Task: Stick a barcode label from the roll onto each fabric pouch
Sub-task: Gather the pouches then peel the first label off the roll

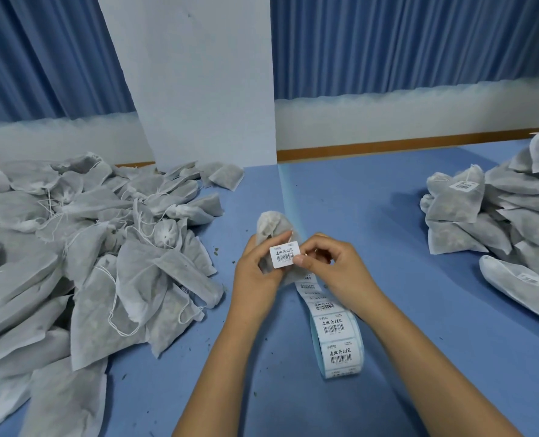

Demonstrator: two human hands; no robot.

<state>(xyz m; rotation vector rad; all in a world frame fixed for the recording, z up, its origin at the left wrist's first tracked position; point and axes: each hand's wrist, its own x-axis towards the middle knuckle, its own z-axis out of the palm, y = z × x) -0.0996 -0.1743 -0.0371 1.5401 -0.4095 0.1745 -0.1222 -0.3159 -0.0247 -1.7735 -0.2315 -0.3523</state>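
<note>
My left hand (pixel 255 272) grips a grey fabric pouch (pixel 271 223) above the middle of the blue table. A white barcode label (pixel 285 256) lies against the front of this pouch. My left thumb touches the label's top edge and my right hand (pixel 331 263) pinches its right edge. The label roll (pixel 336 339) stands on the table just below my hands, its strip running up behind them. Much of the pouch is hidden by my hands.
A large heap of grey drawstring pouches (pixel 82 247) without visible labels covers the left of the table. A stack of pouches (pixel 501 216), some showing labels, sits at the right. A white board (pixel 199 89) leans at the back. Blue table (pixel 403 310) lies open between.
</note>
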